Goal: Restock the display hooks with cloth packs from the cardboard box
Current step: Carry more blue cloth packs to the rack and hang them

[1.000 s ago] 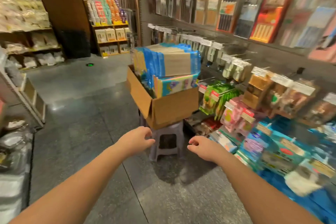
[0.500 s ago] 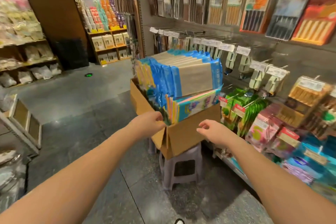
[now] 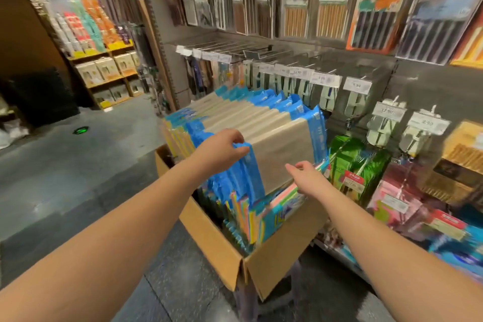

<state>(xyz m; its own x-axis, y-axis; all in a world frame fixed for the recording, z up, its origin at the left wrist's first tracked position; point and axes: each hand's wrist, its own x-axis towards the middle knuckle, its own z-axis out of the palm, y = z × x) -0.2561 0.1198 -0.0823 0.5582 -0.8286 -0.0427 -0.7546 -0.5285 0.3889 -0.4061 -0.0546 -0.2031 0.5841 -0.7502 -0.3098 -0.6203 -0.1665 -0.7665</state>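
Note:
An open cardboard box (image 3: 271, 264) stands in front of me, packed with several upright cloth packs (image 3: 282, 149) that have beige fronts and blue plastic edges. Smaller multicoloured packs (image 3: 277, 206) fill the box's near side. My left hand (image 3: 222, 151) pinches the blue top corner of the nearest beige pack. At that pack's lower right edge my right hand (image 3: 305, 175) reaches in with its fingers loosely spread, touching it. Bare metal display hooks (image 3: 235, 47) with price tags jut from the wall behind the box.
The wall on the right carries hanging chopstick packs (image 3: 332, 0), green packs (image 3: 352, 162) and pink packs (image 3: 392, 198) on lower hooks. A stool under the box is mostly hidden. The grey floor (image 3: 78, 178) spreads to the left, with shelving (image 3: 104, 68) at the back.
I have come closer to the box. Both hands rose from its front edge to the nearest beige pack, and my left hand took hold of its top corner.

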